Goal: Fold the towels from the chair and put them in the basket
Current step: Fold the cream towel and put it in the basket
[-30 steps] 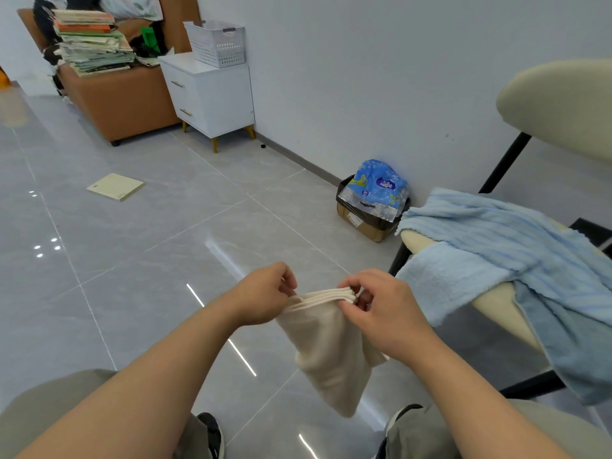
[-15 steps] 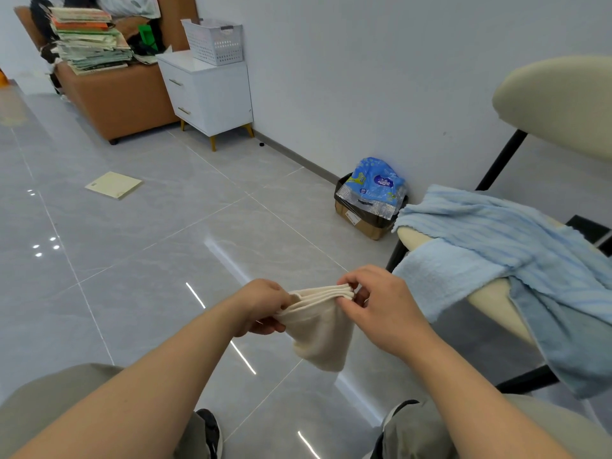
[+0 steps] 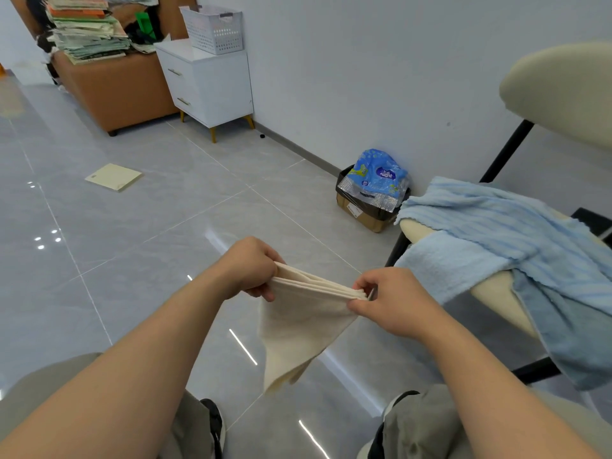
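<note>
Cream cloth up in mid-air: the cream towel [image 3: 298, 329] hangs btwn both hands over the grey tile floor [image 3: 132, 243]. Around it: chair [image 3: 490, 286] on the right w/ cream seat & black frame, blue towels draped over the seat. At the wall just beside the chair sits a cardboard box [image 3: 364, 215], blue plastic pack [image 3: 377, 177] on top. Far back left, the white basket [image 3: 212, 28] stands on a white cabinet [image 3: 208, 84], well apart from the hands. The brown sofa [image 3: 116, 87] next to it carries a stack of books [image 3: 86, 28]. A yellow booklet [image 3: 114, 176] lies flat on the floor btwn the person & the sofa.

Hands now: left hand [image 3: 248, 270] grips the towel's top edge at the left end, fingers curled round it. Right hand [image 3: 394, 303] pinches the right end, thumb & fingertips clamped on the layered edge. The edge runs taut btwn them, lower toward the right; the rest hangs below to a point. Both forearms bare, reaching fwd.

Count: 1 cream towel held, several layers at its top edge. 3 blue pieces on the chair by shade: ribbed light blue towel [image 3: 496, 220], plain light blue towel [image 3: 443, 260], darker blue towel [image 3: 569, 339] hanging off the seat's near edge. 1 basket, 1 chair, 2 hands.
</note>
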